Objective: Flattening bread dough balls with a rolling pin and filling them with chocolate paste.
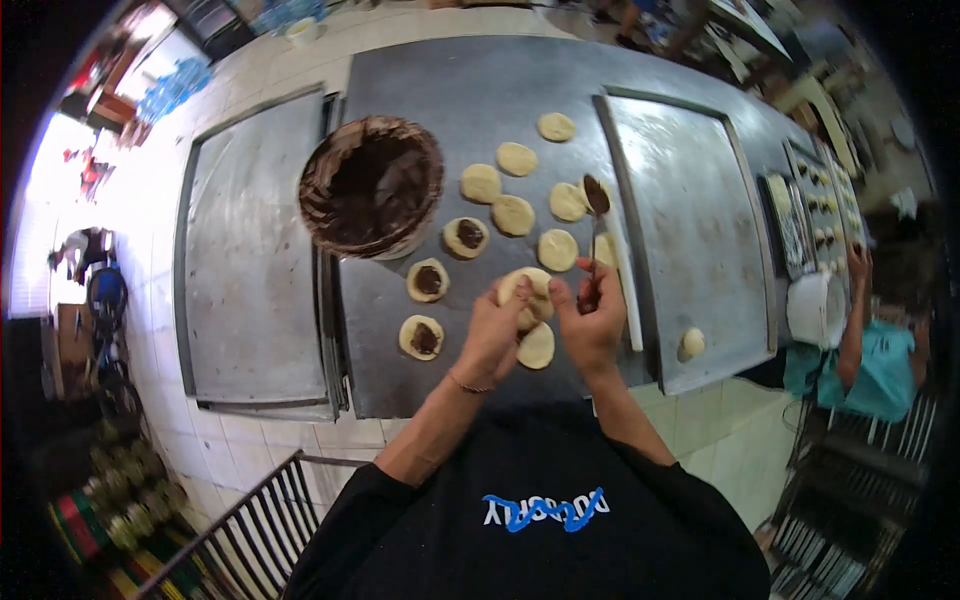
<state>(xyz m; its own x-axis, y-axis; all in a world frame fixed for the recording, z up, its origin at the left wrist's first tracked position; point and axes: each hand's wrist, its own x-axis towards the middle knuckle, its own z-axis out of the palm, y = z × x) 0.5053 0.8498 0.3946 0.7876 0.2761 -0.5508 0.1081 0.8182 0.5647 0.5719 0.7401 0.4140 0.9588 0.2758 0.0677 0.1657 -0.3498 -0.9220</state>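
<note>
My left hand [488, 340] is closed on a pale piece of dough [522, 285], held above the steel table. At the dough's right edge, my right hand [598, 325] pinches with its thumb while its fingers grip a spoon [596, 198]. The spoon points away from me, its bowl coated in chocolate-brown paste. Beneath my hands lies a flat dough disc [537, 347]. To the left, several discs carry a dab of brown paste [425, 338]. Farther off, several plain discs [513, 215] are spread out. Whether the held dough contains paste is hidden.
A bucket [420, 140] smeared with brown paste stands at the table's left. Beyond it are stacked metal trays [250, 250]. On the right, another tray [700, 230] bears one dough ball [692, 343]. A co-worker in teal [880, 370] stands far right near a white tub [815, 308].
</note>
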